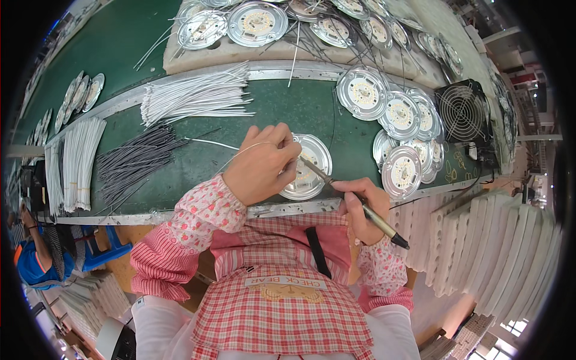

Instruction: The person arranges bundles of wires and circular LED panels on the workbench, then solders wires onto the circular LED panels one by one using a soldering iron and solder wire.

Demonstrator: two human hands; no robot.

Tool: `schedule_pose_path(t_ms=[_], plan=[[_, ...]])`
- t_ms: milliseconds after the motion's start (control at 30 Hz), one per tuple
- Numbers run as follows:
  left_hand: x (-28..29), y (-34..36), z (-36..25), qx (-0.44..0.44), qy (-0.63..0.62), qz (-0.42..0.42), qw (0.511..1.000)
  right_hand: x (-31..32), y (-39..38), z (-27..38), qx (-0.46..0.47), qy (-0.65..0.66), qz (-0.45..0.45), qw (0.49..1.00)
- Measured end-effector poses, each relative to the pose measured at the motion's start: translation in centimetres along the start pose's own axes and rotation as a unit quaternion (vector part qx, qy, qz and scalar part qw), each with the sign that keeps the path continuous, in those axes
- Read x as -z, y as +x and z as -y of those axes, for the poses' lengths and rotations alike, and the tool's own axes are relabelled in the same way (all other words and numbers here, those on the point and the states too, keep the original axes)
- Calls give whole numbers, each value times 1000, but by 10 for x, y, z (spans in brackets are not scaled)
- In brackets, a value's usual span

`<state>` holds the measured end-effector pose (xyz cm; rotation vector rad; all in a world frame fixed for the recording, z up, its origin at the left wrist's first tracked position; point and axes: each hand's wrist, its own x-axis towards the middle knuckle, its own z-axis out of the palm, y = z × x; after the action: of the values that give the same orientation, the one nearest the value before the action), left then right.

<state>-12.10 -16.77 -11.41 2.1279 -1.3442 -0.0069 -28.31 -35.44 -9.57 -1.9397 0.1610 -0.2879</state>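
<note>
My left hand [264, 165] is closed in a pinch over a round silver LED lamp plate [320, 157] lying on the green bench. A thin white wire [211, 143] trails from this hand to the left; its pinched end is hidden behind the fingers. In my right hand [367, 207] is a soldering iron [380, 223], gripped like a pen. The iron points up and left, its tip over the plate beside my left fingertips. I cannot tell whether the tip touches the plate.
White wires [195, 96] and dark grey wires [135, 159] lie in piles on the left, beside bundled white wires [83, 162]. Stacked lamp plates [401, 171] and a black fan [461, 111] stand right. More plates [257, 24] rest on a pale foam slab [264, 57] behind.
</note>
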Motion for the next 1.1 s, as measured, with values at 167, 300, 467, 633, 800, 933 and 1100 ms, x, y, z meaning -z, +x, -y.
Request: schedule_pose_path(t_ms=[167,300,467,633,800,933,1100], plan=[[-8,2,-5,0,17,-27,1000,0,-3,-6,-39,69,12,997],[-12,4,-7,15,29,-24,999,-3,-6,-3,-59,75,-7,995],[-2,-18,-4,0,22,-30,999,-10,-11,-4,-98,114,-44,988],[1,-27,-3,-54,85,-21,995,-9,-13,2,-133,157,-41,978],[1,-26,-1,-73,97,-20,992,5,23,-11,-61,-1,-7,998],[7,-25,5,-91,109,-25,990,-10,50,-18,214,-208,32,954],[26,-16,-2,-11,103,-88,991,-59,29,-9,145,-345,-73,924]])
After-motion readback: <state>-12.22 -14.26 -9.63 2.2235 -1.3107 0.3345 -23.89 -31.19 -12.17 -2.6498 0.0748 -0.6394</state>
